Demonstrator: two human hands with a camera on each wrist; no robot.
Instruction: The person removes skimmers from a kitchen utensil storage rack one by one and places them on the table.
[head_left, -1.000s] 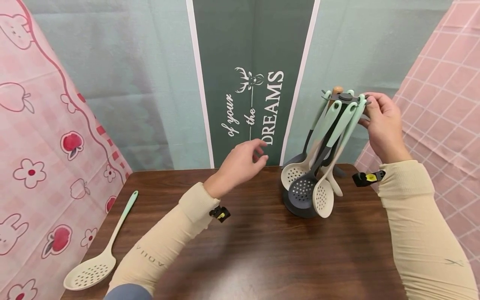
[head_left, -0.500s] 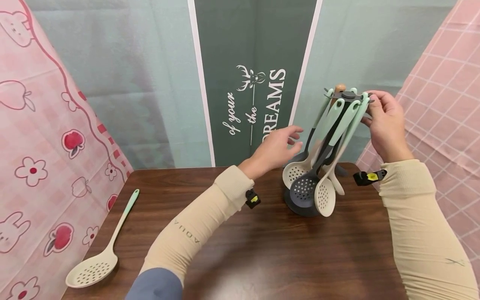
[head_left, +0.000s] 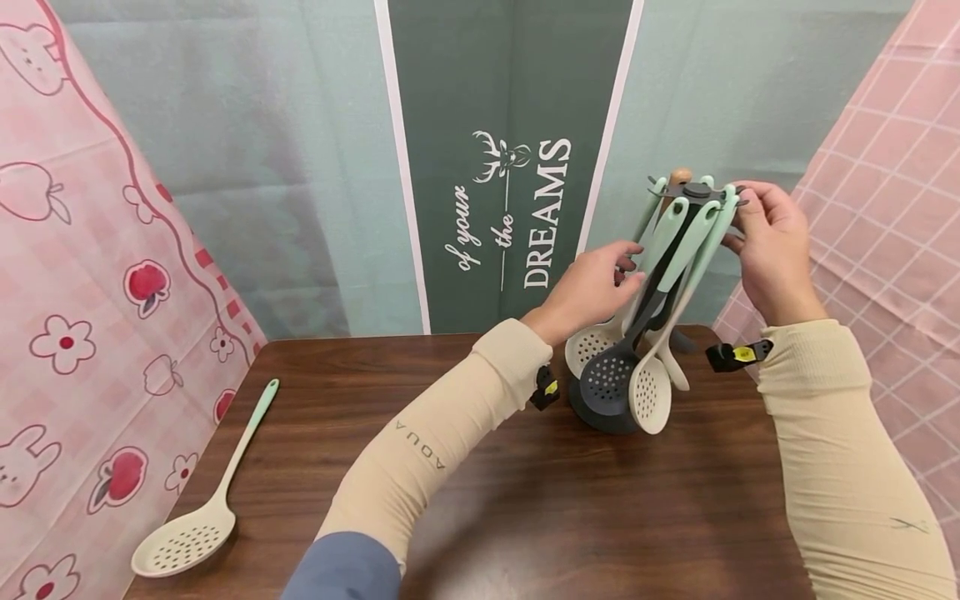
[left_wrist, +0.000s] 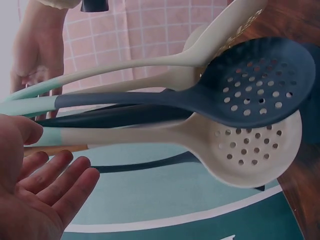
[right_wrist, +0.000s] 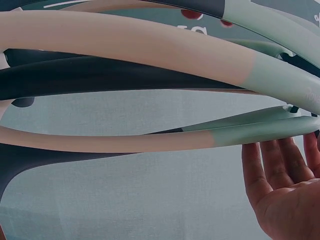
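Observation:
A dark utensil rack [head_left: 697,192] stands at the back right of the table, hung with mint-handled tools. On its near side hang a dark skimmer [head_left: 609,382], a cream slotted spoon [head_left: 650,396] and a cream skimmer [left_wrist: 252,155]. My right hand [head_left: 772,250] holds the rack's top at its right edge, thumb and fingers around a hook end. Its fingers lie against a mint handle in the right wrist view. My left hand [head_left: 592,287] is beside the handles on the left, fingers spread and slightly bent. In the left wrist view its thumb is close to a handle; contact is unclear.
A cream slotted turner [head_left: 187,542] with a mint handle lies at the table's left edge. The brown wooden table [head_left: 510,500] meets a green and grey cloth [head_left: 300,167] behind. Pink cloths hang at both sides.
My left hand has moved right, from the middle of the table to the utensil handles. My right hand has stayed at the rack's top.

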